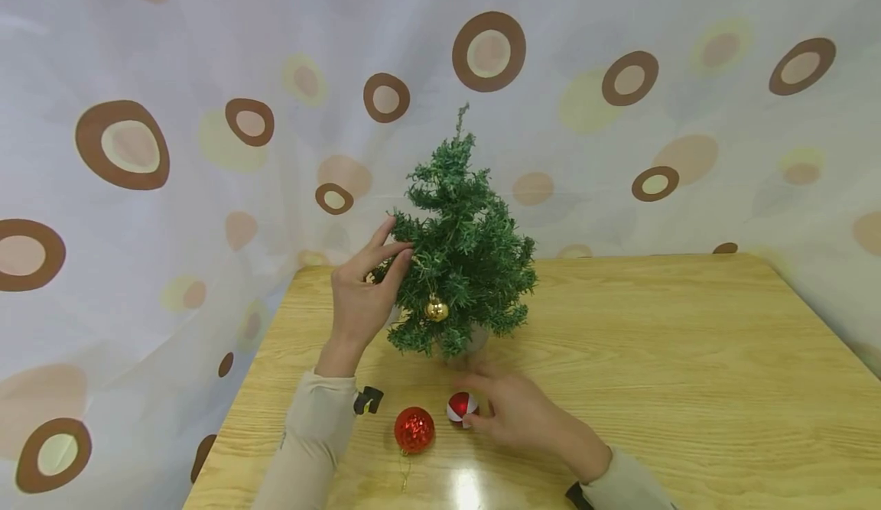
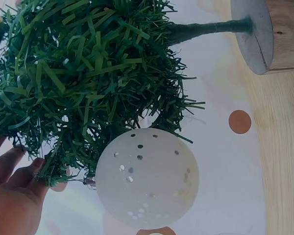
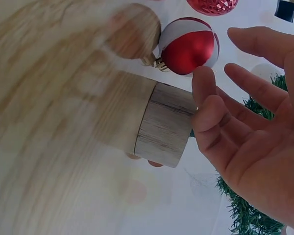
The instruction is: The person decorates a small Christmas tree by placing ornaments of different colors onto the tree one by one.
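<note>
A small green artificial Christmas tree (image 1: 468, 250) stands on the table. My left hand (image 1: 361, 292) is at its left side, thumb and forefinger pinching a branch tip. Close to those fingers, a white ball ornament (image 2: 147, 181) with shiny dots hangs at the greenery. A gold ball ornament (image 1: 437, 309) hangs on the tree's front. My right hand (image 1: 523, 414) is low over the table, fingers spread and slightly bent, beside a red-and-white ball ornament (image 1: 463, 408). Its fingertips are at the ball's edge without closing round it; whether they touch is unclear.
Left of the red-and-white ball lies a glittery red ball ornament (image 1: 414, 430) with a gold string. A small black object (image 1: 368, 401) lies near the left sleeve. The tree has a wood-like base (image 3: 166, 127). Patterned white cloth (image 1: 551, 5) hangs behind the wooden table (image 1: 674, 357).
</note>
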Available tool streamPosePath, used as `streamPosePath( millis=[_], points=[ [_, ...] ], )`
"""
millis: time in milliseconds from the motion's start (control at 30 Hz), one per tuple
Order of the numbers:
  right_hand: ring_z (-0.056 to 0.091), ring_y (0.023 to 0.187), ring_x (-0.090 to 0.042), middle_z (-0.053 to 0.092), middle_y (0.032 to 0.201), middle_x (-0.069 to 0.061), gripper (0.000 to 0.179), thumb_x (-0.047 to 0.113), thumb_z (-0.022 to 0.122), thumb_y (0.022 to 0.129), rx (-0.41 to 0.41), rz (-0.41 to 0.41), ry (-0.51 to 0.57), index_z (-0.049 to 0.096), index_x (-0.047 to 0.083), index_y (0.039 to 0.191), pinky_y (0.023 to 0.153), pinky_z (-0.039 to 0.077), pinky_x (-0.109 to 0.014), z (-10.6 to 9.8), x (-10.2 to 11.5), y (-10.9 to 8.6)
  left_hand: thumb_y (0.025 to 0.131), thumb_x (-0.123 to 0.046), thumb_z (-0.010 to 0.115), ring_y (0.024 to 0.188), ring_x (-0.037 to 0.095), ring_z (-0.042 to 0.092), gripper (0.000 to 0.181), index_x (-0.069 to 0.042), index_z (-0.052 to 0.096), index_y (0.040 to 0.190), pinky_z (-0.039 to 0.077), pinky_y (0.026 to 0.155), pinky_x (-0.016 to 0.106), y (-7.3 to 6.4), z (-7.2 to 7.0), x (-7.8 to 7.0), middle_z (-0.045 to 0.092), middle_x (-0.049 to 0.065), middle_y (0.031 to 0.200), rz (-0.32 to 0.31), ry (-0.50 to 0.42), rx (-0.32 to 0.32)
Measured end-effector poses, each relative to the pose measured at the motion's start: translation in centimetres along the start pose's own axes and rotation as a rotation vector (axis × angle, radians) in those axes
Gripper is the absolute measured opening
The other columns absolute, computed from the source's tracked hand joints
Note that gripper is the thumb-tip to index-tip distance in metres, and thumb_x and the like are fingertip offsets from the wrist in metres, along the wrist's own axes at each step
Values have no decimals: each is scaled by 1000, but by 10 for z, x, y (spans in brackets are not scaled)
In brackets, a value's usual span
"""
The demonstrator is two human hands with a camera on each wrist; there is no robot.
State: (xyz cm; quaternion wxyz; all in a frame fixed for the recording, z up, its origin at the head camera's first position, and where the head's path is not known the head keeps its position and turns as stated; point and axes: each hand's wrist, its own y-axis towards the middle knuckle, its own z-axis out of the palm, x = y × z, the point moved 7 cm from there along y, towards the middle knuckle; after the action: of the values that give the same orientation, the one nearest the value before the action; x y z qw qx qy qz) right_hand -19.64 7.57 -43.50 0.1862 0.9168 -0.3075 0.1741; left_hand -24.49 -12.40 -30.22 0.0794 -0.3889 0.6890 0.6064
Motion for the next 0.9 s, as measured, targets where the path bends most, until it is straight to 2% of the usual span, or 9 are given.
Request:
streamPosePath(
  millis=[67,200,367,633,800,900],
  points=[
    [71,94,-20,72,124,-13,44,23,83,90,-5,-22,-12,72,9,130,81,60,-36,3,0,-1,97,-3,75,143,27,57,17,-1,81,113,48,116,48,-1,0,1,63,15,148,-5,-10,-4],
    [71,90,-17,73,119,-10,45,25,84,90,12,-22,8,71,7,129,76,58,-30,10,-2,0,96,-2,75,143,29,57,18,0,81,113,47,118,44,-1,0,2,65,17,145,-14,-28,-5],
    [73,97,-17,72,124,-10,50,24,82,89,47,9,-5,68,6,133,80,59,-30,18,-5,1,96,-1,75,142,31,58,18,1,81,113,47,117,43,-1,0,1,65,19,143,-7,-32,-10],
    [73,99,-19,72,124,-12,51,23,82,88,51,-9,-5,68,5,133,83,60,-33,19,-5,0,96,-1,75,141,30,59,18,0,81,113,48,116,43,-2,0,0,66,19,143,0,-16,-12],
    [73,103,-23,71,126,-16,52,18,82,89,85,45,60,66,2,136,87,61,-34,22,-9,1,95,0,76,140,30,60,19,-1,81,114,49,116,43,-3,-1,0,66,18,142,1,-12,-17],
    [71,99,-18,71,121,-14,51,13,79,89,94,93,145,64,0,136,84,61,-29,23,-14,1,95,0,76,140,29,61,21,-1,81,115,49,116,44,-3,-2,0,67,18,142,-5,-7,-21]
  ],
)
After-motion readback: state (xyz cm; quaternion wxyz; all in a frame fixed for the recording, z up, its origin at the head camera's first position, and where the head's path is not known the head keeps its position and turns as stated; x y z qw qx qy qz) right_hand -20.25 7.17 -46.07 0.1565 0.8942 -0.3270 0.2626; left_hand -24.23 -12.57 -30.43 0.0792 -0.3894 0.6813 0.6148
